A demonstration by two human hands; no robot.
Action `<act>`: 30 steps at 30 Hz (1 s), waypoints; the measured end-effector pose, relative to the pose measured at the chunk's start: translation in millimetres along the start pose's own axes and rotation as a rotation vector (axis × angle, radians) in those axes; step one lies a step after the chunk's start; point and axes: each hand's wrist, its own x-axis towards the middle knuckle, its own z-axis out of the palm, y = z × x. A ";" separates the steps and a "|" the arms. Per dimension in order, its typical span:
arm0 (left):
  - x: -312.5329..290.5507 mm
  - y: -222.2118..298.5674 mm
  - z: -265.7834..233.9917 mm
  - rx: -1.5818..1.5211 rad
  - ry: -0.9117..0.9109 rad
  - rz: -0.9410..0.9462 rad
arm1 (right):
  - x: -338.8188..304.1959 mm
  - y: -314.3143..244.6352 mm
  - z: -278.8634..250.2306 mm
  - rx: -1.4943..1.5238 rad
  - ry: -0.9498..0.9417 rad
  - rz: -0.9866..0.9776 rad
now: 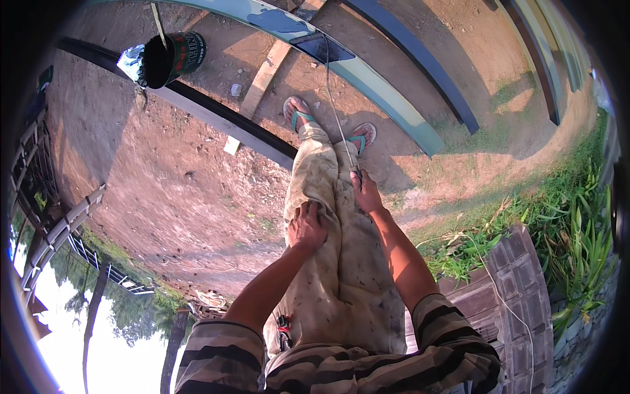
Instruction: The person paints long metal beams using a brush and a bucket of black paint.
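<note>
My right hand (366, 192) is closed around the dark grip of a long thin metal rod (336, 108). The rod runs away from me, and its bent far end lies over a dark patch on a pale green, curved beam (387, 95). Whether a roller or another head sits at that end, I cannot make out. My left hand (307, 226) rests on the left leg of my stained beige trousers (315, 171), fingers apart and nothing held. At the far left, a black bucket (187, 54) has a stick (159, 23) leaning in it and shiny wrapping (132, 64) at its rim.
A dark straight beam (223, 117) lies left of my feet, across a wooden plank (262, 79). More curved beams, one dark blue (420, 59), lie beyond on the dirt ground. Right are grass (577, 217) and a brown tiled surface (512, 289) with a thin cable (505, 299).
</note>
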 end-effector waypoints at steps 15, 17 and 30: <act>8.3 -7.6 -6.9 -0.072 0.058 0.023 | 83.3 -121.6 77.8 -0.038 0.058 -0.044; 8.2 -7.3 -12.6 -0.063 0.056 0.029 | 74.7 -102.3 64.7 -0.035 0.065 -0.084; 13.2 -19.3 -46.4 -0.142 -0.001 -0.007 | 27.0 -33.2 53.6 -0.237 0.171 -0.193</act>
